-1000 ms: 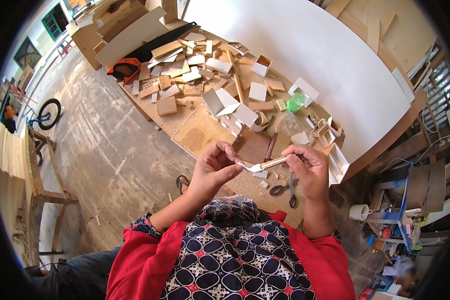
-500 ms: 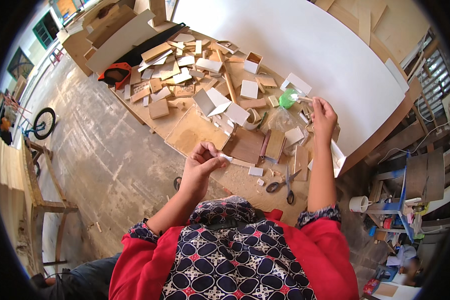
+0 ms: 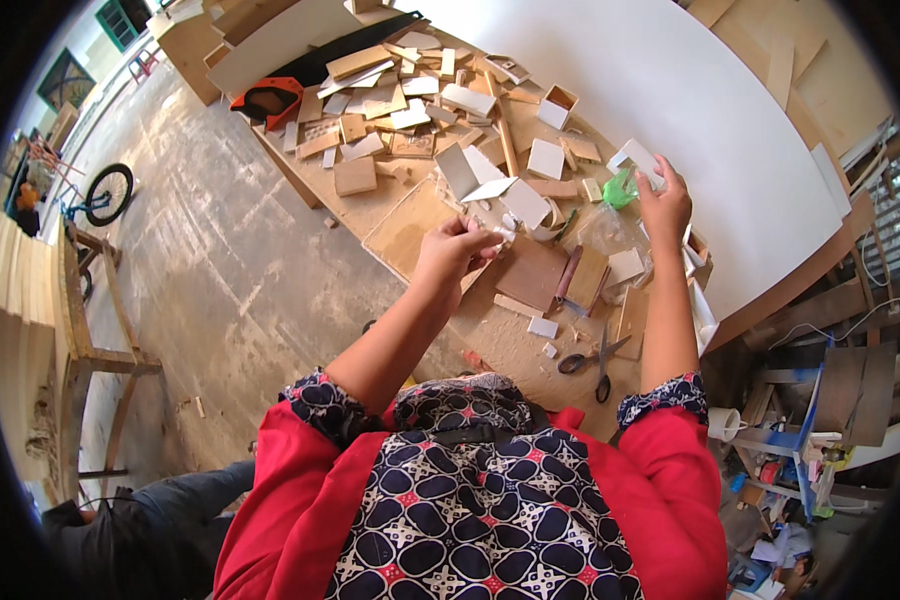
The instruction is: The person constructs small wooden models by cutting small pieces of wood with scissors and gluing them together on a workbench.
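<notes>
My left hand (image 3: 457, 250) is closed in a pinch over the left part of the workbench, a small white wad (image 3: 506, 236) at its fingertips; what the wad is made of I cannot make out. Further right, my right hand (image 3: 667, 207) has its thumb and fingers round the near edge of a white angled box piece (image 3: 638, 157). Just left of those fingers is a green plastic bag (image 3: 620, 188), with a clear plastic bag (image 3: 603, 228) below it. Between the hands lie a brown wooden block (image 3: 528, 272) and a folded white panel piece (image 3: 526, 204).
A heap of wood offcuts (image 3: 410, 100) covers the far left of the workbench (image 3: 407, 232), beside an orange-handled saw (image 3: 270, 100). Black-handled scissors (image 3: 596, 364) lie open near the front edge. A large white board (image 3: 730, 130) spans the far right.
My right hand has gone from a small light stick to the white angled box piece. The left hand has moved further over the bench, still pinching the white wad. The view has shifted slightly.
</notes>
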Demonstrator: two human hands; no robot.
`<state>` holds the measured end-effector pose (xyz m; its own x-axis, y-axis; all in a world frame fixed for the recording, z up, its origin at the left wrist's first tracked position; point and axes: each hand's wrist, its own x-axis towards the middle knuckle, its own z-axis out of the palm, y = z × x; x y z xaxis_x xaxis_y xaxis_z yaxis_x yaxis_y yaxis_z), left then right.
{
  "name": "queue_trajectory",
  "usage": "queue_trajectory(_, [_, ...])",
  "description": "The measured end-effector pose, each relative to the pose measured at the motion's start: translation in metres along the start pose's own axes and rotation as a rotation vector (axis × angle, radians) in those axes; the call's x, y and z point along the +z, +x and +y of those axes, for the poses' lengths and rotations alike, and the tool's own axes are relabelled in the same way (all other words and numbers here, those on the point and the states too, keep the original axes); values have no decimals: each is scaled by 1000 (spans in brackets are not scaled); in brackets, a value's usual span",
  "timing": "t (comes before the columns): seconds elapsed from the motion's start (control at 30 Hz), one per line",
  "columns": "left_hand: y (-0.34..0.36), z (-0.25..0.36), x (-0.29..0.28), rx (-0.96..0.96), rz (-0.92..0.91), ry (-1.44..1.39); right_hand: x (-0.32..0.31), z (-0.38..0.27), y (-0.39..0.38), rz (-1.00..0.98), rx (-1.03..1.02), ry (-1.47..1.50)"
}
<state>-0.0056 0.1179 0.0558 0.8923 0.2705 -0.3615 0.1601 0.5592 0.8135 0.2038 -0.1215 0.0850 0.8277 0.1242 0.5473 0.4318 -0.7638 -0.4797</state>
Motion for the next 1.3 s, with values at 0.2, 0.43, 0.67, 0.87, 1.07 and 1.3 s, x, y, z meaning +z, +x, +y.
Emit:
queue_trajectory(0.2, [12, 9, 12, -48, 16, 45, -19, 1, -28, -5, 77, 196])
queue_trajectory(0.43, [24, 11, 13, -40, 28, 88, -38, 16, -55, -4, 177, 240])
queue_trajectory(0.67, [24, 12, 16, -25, 67, 130, -45, 38, -75, 31, 192, 322])
queue_trajectory(0.87, [20, 10, 18, -8, 86, 114, -50, 42, -89, 30, 214, 364])
queue_trajectory(1.07, [17, 6, 20, 16, 100, 53, -49, 48, -102, -15, 346, 419])
queue_trajectory(1.3, [18, 6, 20, 9, 125, 28, -41, 61, -113, 19, 272, 408])
